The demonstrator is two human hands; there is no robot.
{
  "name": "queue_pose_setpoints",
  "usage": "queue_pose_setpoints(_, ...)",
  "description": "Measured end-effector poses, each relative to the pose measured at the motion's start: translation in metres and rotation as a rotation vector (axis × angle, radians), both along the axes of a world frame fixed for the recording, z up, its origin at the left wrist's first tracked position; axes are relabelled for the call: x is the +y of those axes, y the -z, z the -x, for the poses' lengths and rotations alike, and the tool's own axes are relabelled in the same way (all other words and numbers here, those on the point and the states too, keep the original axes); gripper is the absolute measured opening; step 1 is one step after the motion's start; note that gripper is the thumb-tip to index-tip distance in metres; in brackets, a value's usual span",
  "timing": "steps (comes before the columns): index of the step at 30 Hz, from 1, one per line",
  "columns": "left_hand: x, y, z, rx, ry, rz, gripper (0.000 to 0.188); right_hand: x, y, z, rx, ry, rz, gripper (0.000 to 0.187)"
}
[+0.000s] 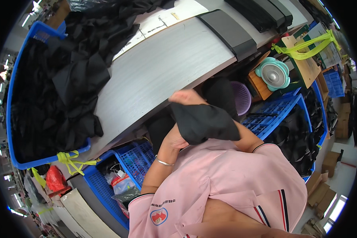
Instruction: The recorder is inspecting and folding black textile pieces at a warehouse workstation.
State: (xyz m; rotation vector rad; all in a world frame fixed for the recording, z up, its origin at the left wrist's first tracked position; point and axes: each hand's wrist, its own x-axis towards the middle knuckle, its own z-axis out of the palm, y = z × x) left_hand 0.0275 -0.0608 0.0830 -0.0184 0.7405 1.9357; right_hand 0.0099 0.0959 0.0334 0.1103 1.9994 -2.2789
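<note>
A piece of black cloth [204, 123] is held up in front of my body, just short of the table's near edge. My left hand [176, 139], with a silver bangle at the wrist, is closed on the cloth's lower left edge, and the fabric covers its fingertips. At the cloth's upper edge is my right hand [187, 96], smeared by motion, so I cannot tell how its fingers are set. The cloth hangs across my right forearm and hides part of it.
A grey table [154, 75] slants across the view. A blue crate [12, 119] heaped with black fabric stands on the left. Dark flat stacks [228, 33] lie on the table's far part. Blue baskets [137, 162] sit beside me, near a purple bin [240, 98] and a turquoise fan [272, 74].
</note>
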Motion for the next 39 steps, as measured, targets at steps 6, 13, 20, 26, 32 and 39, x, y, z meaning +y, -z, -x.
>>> queue_pose_setpoints(6, -0.009, 0.051, 0.001, 0.228, 0.028, -0.327, 0.043, -0.062, 0.084, -0.047, 0.196, -0.100, -0.180, 0.029)
queue_pose_setpoints(13, 0.048, -0.032, 0.067, 0.434, -0.322, 0.145, 0.062, -0.057, 0.092, -0.067, -0.221, -0.033, -0.088, 0.025)
queue_pose_setpoints(20, 0.016, -0.012, 0.055, 0.380, -0.708, 0.210, 0.064, -0.027, -0.062, -0.053, 0.352, 0.516, -0.603, 0.038)
queue_pose_setpoints(26, 0.028, -0.001, 0.042, 0.387, -0.709, 0.231, 0.067, -0.036, -0.059, -0.032, 0.563, 0.627, -1.065, 0.048)
queue_pose_setpoints(32, 0.021, 0.007, 0.040, 0.647, -0.724, 0.360, 0.060, -0.018, -0.047, -0.030, 0.364, 0.584, -0.684, 0.006)
queue_pose_setpoints(39, -0.022, -0.043, 0.057, 1.865, -0.305, 0.627, 0.023, 0.006, -0.071, -0.046, -0.007, 0.152, 0.580, 0.017)
